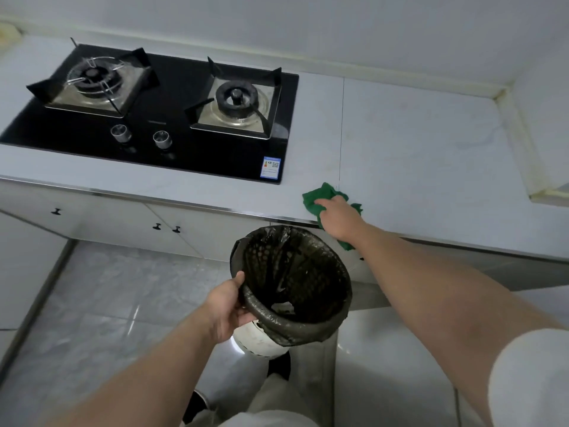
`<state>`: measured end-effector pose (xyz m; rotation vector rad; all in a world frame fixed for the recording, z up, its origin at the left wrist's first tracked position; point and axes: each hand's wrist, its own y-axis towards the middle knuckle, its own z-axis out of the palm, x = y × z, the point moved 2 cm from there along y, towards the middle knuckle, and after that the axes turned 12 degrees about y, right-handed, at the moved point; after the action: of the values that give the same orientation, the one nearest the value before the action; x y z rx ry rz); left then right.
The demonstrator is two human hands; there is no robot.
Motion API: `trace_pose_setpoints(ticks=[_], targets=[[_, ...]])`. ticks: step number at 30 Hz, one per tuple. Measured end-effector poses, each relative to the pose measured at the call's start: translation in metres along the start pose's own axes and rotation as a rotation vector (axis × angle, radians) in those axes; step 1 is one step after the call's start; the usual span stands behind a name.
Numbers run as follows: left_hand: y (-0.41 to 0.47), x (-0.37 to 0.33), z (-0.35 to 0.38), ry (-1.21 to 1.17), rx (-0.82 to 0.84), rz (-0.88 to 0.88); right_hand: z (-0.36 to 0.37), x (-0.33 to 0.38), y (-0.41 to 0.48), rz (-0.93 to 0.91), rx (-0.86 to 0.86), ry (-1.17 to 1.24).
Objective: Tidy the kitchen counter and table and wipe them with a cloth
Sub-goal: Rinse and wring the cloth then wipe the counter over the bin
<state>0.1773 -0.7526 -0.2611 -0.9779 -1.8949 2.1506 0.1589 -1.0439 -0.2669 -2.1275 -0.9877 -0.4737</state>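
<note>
- Left hand (226, 306): nearest item. Grip closed on the near rim of the waste bin (292, 288), thumb hooked over the edge, fingers underneath. Bin is lined with a dark bag and held below the front edge of the surface (415, 149), mouth tilted up toward it.
- Right hand (338, 215): arm reaches across above the bin. Grip pressed down on the green cloth (320, 195), fingers bunching it; a cloth corner hangs off the edge under the wrist.
- Cloth position: on the surface at its front edge, just right of the gas hob (172, 118), directly above and behind the bin.
- Step in hand, by judgement: wiping, with debris being swept off the edge into the bin.
- Next move calls for: drawing the cloth toward the edge while keeping the bin mouth under it.
- Farther surface: bare, pale; no debris can be made out.
</note>
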Motion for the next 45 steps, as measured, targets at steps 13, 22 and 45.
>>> trace_pose_setpoints(ticks=[13, 22, 45], targets=[[-0.006, 0.001, -0.001, 0.015, 0.032, -0.003, -0.042, 0.019, -0.067, 0.092, -0.040, 0.431], [0.004, 0.004, -0.003, 0.035, 0.020, -0.010, -0.137, -0.040, -0.054, 0.239, -0.583, 0.107], [0.011, -0.009, -0.017, 0.043, -0.006, -0.005, -0.018, 0.044, -0.028, 0.030, -0.393, 0.008]])
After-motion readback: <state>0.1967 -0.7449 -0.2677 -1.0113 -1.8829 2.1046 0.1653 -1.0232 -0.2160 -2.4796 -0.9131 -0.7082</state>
